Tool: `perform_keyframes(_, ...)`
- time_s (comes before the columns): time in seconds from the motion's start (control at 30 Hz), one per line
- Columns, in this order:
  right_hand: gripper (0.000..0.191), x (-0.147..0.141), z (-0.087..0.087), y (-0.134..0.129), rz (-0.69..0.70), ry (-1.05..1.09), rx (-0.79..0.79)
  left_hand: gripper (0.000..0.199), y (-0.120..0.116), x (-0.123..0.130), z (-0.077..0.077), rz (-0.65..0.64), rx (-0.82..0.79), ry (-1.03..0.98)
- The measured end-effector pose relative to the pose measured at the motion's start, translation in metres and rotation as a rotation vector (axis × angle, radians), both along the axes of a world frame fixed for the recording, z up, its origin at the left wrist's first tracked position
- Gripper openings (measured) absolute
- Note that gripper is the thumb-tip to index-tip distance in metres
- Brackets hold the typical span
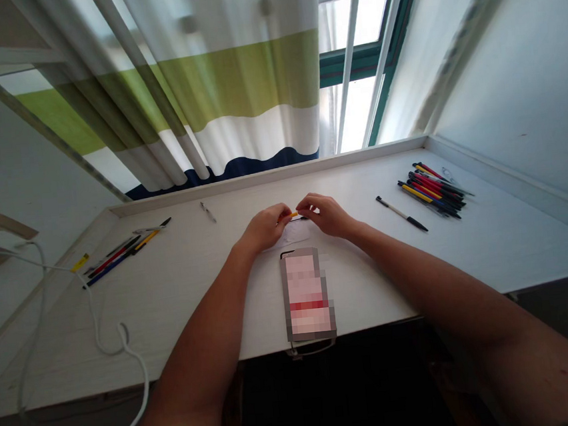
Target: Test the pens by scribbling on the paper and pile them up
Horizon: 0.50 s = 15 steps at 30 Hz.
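A small yellow length, which looks like part of a yellow pen (294, 214), spans the gap between my two hands. My left hand (267, 228) pinches its left end, fingers closed. From the other side, the closed fingertips of my right hand (328, 214) grip its right end; most of the pen is hidden by the fingers. Just below the hands lies a small white paper slip (294, 232). A dark bit shows under the right fingers, too small to name. Nearer the desk's front edge lies a phone (308, 294) with a blurred screen.
A pile of pens (435, 188) in red, yellow and black lies at the right, with a black-and-white pen (401, 214) beside it. More pens (122, 254) lie left, plus a grey pen (208, 211). A white cable (92, 312) crosses the desk (188, 316). Curtains (246, 83) hang behind.
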State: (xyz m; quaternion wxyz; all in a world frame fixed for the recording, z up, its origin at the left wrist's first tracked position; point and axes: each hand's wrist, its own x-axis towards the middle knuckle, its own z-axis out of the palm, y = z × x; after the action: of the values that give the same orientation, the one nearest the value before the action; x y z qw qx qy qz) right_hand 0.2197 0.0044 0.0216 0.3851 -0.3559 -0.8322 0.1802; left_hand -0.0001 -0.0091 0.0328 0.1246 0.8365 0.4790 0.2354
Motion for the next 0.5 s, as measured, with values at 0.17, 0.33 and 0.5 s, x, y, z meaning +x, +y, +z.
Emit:
perform_keyframes(0.17,0.014,-0.0006,-0.0001,-0.0011,-0.012,0.008,0.009,0.015,-0.0006,-0.0002,0.0008,0.006,0.016,-0.033)
perform_keyframes(0.33,0.014,-0.0006,-0.0004,-0.0014,-0.019,0.042,-0.014,0.013,-0.0008,-0.0004,0.0012,0.0,-0.009,-0.05)
perform_keyframes(0.5,0.01,-0.0028,-0.0011,-0.0047,-0.042,0.076,-0.047,0.013,-0.0016,0.0014,0.0008,-0.007,-0.02,-0.099)
